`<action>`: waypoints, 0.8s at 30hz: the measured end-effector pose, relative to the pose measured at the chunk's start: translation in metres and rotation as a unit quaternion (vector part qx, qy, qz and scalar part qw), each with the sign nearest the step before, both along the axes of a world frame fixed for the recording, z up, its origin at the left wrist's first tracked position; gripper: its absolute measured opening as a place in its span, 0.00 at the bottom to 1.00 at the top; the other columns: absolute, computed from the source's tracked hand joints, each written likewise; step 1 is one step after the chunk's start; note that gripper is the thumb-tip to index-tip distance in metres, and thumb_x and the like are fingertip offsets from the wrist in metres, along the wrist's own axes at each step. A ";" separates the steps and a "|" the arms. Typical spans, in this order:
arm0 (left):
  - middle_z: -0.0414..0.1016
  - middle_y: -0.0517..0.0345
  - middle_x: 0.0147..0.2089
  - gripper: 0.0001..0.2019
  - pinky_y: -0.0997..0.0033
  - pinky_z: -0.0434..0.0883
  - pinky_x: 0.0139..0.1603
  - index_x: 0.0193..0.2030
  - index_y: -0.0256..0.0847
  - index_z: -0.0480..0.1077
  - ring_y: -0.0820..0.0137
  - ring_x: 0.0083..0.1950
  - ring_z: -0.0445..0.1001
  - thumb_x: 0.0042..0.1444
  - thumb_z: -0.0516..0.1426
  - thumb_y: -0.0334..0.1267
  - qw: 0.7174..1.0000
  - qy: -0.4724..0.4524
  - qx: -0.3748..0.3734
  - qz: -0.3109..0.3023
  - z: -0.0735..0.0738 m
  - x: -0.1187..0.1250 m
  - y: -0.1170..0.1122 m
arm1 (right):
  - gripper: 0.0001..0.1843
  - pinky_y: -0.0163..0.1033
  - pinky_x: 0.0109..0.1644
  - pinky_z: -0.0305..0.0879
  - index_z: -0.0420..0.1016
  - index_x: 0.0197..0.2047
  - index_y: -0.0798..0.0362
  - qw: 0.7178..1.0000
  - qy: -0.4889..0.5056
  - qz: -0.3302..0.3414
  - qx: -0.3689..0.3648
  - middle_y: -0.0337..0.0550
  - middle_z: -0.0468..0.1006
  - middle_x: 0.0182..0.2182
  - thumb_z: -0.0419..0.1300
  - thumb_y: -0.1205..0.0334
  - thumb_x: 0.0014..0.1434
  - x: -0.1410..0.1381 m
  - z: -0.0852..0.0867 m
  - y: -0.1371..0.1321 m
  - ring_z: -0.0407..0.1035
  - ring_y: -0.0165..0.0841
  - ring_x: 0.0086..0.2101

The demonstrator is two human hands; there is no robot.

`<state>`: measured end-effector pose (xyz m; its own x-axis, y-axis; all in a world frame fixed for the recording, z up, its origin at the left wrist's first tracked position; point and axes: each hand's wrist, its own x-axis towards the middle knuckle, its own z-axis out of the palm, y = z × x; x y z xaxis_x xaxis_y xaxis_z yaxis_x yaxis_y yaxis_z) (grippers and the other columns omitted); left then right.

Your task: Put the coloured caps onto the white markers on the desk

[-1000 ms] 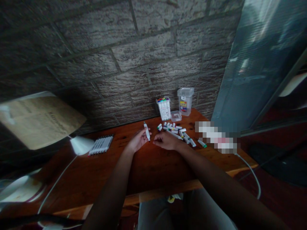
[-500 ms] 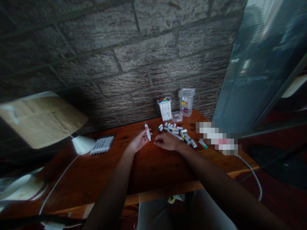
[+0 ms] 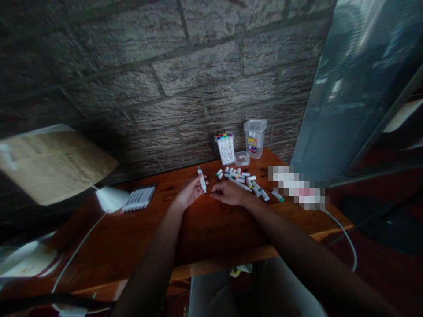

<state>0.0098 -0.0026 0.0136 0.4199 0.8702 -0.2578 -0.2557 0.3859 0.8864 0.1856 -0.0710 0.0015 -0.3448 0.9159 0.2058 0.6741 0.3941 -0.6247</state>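
Note:
My left hand (image 3: pixel 190 192) is closed round a white marker (image 3: pixel 201 179), which it holds nearly upright above the wooden table (image 3: pixel 132 237). My right hand (image 3: pixel 228 193) rests on the table just right of that marker, fingers curled and pinched together near the marker's lower end; whatever is between them is too small to make out. Beyond my right hand lies a scatter of several loose white markers (image 3: pixel 246 181) with coloured caps.
A clear box full of markers (image 3: pixel 225 147), an empty clear box (image 3: pixel 254 137) and a small lid (image 3: pixel 242 158) stand by the brick wall. A row of markers (image 3: pixel 139 198) lies at the left near a white lamp (image 3: pixel 107 199) and its cable. A blurred patch sits at the right.
Almost nothing differs: both hands keep their places, the marker stays upright in my left hand, and the view only shifts slightly.

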 end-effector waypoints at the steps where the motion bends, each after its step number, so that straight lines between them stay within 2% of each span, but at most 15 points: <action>1: 0.78 0.55 0.29 0.07 0.79 0.70 0.30 0.40 0.34 0.75 0.76 0.27 0.74 0.61 0.61 0.36 1.000 0.001 0.001 -0.001 0.000 0.000 0.000 | 0.09 0.33 0.39 0.60 0.81 0.38 0.58 1.000 0.000 -0.001 0.000 0.44 0.82 0.33 0.59 0.64 0.63 0.000 0.000 0.000 0.70 0.28 0.32; 14: 0.78 0.54 0.30 0.08 0.78 0.70 0.31 0.40 0.34 0.75 0.76 0.28 0.74 0.59 0.62 0.38 1.000 0.006 0.006 -0.010 -0.003 -0.001 0.002 | 0.09 0.33 0.40 0.60 0.80 0.37 0.57 1.000 0.012 0.006 0.001 0.43 0.82 0.33 0.58 0.65 0.64 0.000 -0.002 0.001 0.70 0.28 0.32; 24: 0.78 0.54 0.30 0.07 0.78 0.70 0.31 0.40 0.34 0.75 0.75 0.28 0.74 0.60 0.62 0.36 1.000 0.011 0.013 -0.013 -0.002 0.000 0.000 | 0.09 0.32 0.37 0.58 0.80 0.36 0.57 1.000 0.015 0.003 -0.001 0.41 0.80 0.29 0.58 0.66 0.63 -0.001 0.000 0.000 0.68 0.27 0.29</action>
<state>0.0095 -0.0025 0.0119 0.4363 0.8661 -0.2441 -0.2259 0.3680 0.9020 0.1846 -0.0710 0.0016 -0.3434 0.9144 0.2145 0.6532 0.3966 -0.6450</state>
